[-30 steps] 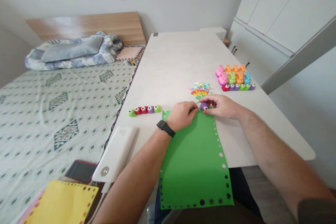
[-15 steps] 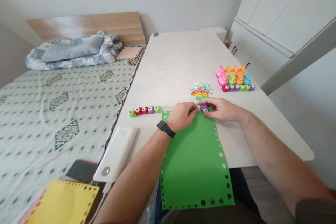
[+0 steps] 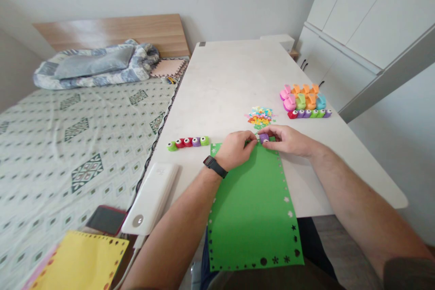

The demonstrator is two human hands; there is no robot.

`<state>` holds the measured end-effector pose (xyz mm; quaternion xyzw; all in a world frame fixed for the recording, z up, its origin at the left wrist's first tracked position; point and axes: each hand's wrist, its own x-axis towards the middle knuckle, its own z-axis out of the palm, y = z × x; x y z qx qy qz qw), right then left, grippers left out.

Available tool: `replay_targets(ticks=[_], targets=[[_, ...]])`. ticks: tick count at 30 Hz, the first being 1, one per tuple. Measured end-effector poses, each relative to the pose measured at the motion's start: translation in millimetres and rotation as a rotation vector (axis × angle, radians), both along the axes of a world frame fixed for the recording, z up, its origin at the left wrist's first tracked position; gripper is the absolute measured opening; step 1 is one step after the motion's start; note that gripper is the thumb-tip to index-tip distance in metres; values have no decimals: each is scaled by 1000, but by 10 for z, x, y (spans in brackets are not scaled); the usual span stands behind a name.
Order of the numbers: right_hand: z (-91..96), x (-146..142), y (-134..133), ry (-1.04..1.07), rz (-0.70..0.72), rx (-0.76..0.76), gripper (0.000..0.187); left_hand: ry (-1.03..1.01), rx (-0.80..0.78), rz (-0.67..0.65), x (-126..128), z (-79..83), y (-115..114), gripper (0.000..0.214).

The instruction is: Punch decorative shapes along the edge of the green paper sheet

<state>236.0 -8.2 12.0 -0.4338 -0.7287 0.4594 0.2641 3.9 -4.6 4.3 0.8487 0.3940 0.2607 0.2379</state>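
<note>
A green paper sheet (image 3: 253, 208) with punched shapes along its edges lies on the white table (image 3: 231, 81) and hangs over the near edge. My right hand (image 3: 287, 139) pinches a small purple punch (image 3: 263, 137) at the sheet's far edge. My left hand (image 3: 236, 148), a black watch on its wrist, is curled on the sheet's far edge right beside the punch, its fingertips meeting the right hand's.
A row of small punches (image 3: 188, 142) lies left of the sheet. Coloured paper cut-outs (image 3: 259, 117) sit beyond the hands. More punches (image 3: 304, 101) stand at the right. A white flat device (image 3: 151, 198), a phone (image 3: 106, 219) and yellow paper (image 3: 81, 260) lie at lower left; a bed (image 3: 81, 127) on the left.
Both hands stay at the sheet's far edge. The right hand's fingers have closed further over the purple punch, hiding more of it; the view shifted slightly.
</note>
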Motion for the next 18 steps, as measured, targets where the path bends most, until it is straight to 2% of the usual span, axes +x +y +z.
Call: replay_targets(ticks=[9, 18], targets=[[21, -36, -20, 87, -19, -101, 48, -1, -1, 6, -2, 13, -7, 15], [7, -56, -25, 111, -60, -132, 41, 1, -2, 10, 0, 16, -13, 14]])
